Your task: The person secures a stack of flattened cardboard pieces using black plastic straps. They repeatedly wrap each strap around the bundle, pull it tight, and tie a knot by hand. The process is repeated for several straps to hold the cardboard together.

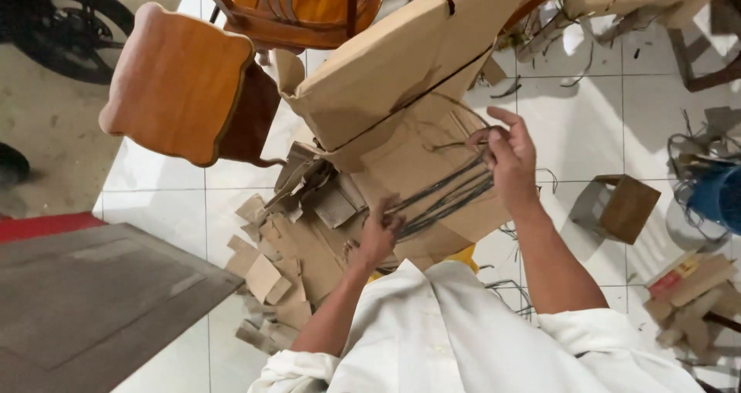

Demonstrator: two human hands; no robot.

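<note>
1. I see the wrapped chair (401,61) first: furniture cased in brown cardboard, tilted across the top of the view, rising just above and beyond both of my hands.
2. A bare wooden chair (179,80) stands well to the left of my left hand, its scalloped seat facing up at me.
3. A grey mat (85,300) lies on the floor, left of and below my left arm.
4. Cardboard scraps (282,265) are heaped on the white tiles just left of my left hand, some directly under it.
5. A small box (617,206) sits on the tiles, right of my right hand and apart from it.
6. The straps (448,196), a bundle of thin dark bands, run taut between my two hands, slanting up to the right across the cardboard.
7. My right hand (508,155) is curled closed around the upper end of the straps, index finger sticking out above.
8. My left hand (378,235) pinches the lower end of the same bundle, fingers closed tight on it, close against the cardboard.
</note>
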